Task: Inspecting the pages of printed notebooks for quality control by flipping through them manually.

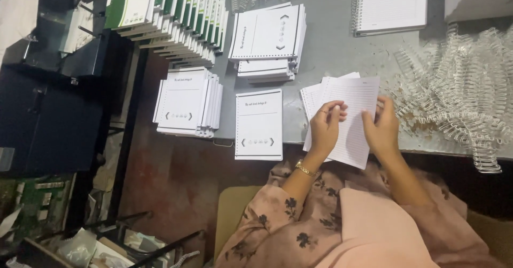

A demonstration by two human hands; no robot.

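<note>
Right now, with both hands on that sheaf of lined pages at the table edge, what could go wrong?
1. The lined pages overhang the table edge; loosening the left hand or right hand could let them slide off.
2. The single white cover also overhangs and might get knocked off.
3. The wire coils nearby could snag sheets.

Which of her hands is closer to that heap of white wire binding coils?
The right hand. It grips the lined sheets on the side facing the wire binding coils, just short of them. The left hand holds the sheets' opposite side, farther off.
</note>
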